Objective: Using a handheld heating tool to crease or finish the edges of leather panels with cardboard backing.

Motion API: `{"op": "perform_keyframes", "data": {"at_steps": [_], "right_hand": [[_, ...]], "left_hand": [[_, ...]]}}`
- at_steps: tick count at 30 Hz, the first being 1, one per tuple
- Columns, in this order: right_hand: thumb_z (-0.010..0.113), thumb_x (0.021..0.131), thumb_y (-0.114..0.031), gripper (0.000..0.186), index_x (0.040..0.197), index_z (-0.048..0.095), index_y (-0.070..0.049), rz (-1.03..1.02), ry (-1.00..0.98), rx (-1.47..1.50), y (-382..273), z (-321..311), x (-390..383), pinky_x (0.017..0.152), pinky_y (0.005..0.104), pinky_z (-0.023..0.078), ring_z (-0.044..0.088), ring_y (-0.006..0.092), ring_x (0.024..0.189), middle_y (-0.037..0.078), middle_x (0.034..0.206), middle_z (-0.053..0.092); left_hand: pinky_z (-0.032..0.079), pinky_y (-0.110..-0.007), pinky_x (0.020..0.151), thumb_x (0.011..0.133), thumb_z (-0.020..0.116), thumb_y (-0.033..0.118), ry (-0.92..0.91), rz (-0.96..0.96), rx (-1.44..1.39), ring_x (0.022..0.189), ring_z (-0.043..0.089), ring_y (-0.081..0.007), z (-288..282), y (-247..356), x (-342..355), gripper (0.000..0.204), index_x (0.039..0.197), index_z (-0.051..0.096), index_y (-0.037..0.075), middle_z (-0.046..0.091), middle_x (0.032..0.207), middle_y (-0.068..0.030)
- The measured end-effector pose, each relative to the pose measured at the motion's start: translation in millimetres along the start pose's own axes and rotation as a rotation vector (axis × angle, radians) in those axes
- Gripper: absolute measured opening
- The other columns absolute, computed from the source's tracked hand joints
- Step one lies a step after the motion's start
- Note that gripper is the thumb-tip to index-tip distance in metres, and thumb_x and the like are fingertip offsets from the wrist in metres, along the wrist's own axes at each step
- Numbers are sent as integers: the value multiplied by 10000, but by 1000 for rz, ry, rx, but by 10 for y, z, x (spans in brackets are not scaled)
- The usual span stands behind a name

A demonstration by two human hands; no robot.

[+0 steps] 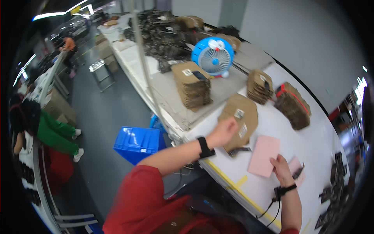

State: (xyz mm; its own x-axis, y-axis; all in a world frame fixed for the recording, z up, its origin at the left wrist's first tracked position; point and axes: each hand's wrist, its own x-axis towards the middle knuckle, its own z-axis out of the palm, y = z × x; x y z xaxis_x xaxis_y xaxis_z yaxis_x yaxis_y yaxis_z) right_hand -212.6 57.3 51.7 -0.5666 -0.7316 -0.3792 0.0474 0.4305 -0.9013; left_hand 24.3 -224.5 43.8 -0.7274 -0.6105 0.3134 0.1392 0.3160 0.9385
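Observation:
My left hand (224,132), blurred, is closed above a flat brown bundle (243,113) that carries white labels. Whether anything is between its fingers is hidden. On the right, my right hand (281,170) pinches the lower edge of a pink sheet of paper (265,154) between thumb and fingers, just over the white table (237,167). A second pink slip (296,165) lies beside that hand, with a small dark object (299,170) on it. Black bands circle both wrists, and a cable runs from the right one.
Stacked brown bundles (191,87) stand further back, one bundle (293,105) tied with red. Behind them are a blue fan (213,57) and a heap of dark plastic-wrapped packs (159,37). A pole (142,58) rises by the table edge. A blue bin (139,142) stands on the floor left.

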Motion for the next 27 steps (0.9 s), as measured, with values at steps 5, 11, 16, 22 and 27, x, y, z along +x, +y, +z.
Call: {"op": "perform_keyframes", "data": {"at_steps": [5, 11, 16, 22, 27], "right_hand": [[681, 928, -256, 340, 1105, 616, 26, -39, 237, -899, 35, -324, 513, 734, 321, 543, 661, 176, 866, 91, 991, 685], [631, 946, -547, 674, 1214, 581, 69, -23, 15, -296, -919, 462, 814, 871, 375, 526, 623, 227, 1014, 157, 1143, 661], [582, 923, -671, 872, 1340, 527, 92, 87, 0, 26, -1039, 1103, 1032, 958, 400, 510, 601, 250, 1188, 207, 1265, 628], [727, 889, -497, 763, 1340, 541, 90, 61, -111, 192, -985, 1249, 1222, 920, 363, 548, 674, 244, 1082, 171, 1229, 671], [809, 835, -192, 564, 1289, 579, 49, -149, -212, 205, -927, 1252, 1065, 922, 332, 554, 696, 235, 1033, 145, 1178, 696]], "left_hand": [[482, -243, 786, 1051, 555, 191, -60, -151, -265, 856, 562, -61, -688, 45, 899, 121, 1050, 600, 78, 625, 923, 28], [502, -395, 818, 922, 628, 168, 63, -310, 435, 881, 653, -343, -707, -630, 1362, 184, 995, 609, -1, 689, 954, -155], [468, -348, 988, 912, 643, 53, 35, -332, 349, 1143, 576, -282, -399, -601, 1013, 428, 1287, 459, -40, 553, 1301, -221], [415, -352, 1108, 953, 597, -27, -56, -341, 125, 1341, 485, -274, -48, -366, 484, 684, 1533, 234, -42, 471, 1453, -223], [411, -366, 1113, 912, 610, -38, 83, -383, -108, 1341, 485, -305, 199, -290, -27, 698, 1511, 254, -66, 463, 1439, -245]]}}
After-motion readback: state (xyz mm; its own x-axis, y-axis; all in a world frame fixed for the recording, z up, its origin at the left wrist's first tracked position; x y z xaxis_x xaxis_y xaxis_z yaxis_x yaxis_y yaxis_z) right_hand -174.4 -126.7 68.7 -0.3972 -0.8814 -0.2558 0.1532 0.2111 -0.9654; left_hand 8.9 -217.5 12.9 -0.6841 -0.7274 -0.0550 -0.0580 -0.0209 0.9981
